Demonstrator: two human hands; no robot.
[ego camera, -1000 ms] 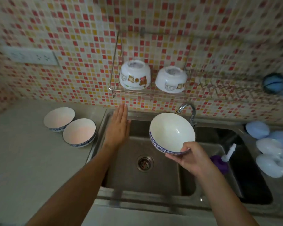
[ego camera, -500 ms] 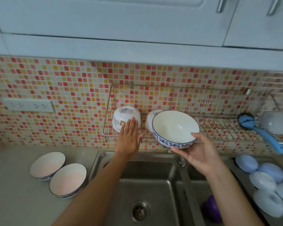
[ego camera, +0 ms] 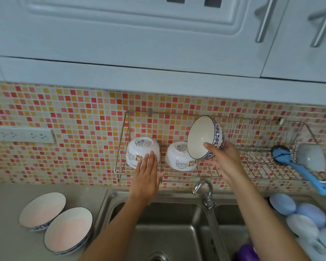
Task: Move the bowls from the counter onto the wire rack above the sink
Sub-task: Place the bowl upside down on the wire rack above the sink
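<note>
Mosaic backsplash, wire rack (ego camera: 252, 167) above sink — right hand (ego camera: 224, 159) grips blue-patterned bowl (ego camera: 205, 137) over it, tipped sideways, mouth facing left. Left hand (ego camera: 146, 178) flat, fingers straight, at left upturned bowl (ego camera: 142, 154) — contact unclear.

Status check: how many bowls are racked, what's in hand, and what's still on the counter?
Done: two white cartoon-print bowls sit upside down on the wire rack. In hand: the right hand grips a blue-patterned bowl, tilted on edge over the rack, not yet set down; the left hand lies flat against the leftmost racked bowl. Left: two blue-rimmed bowls on the counter.
</note>
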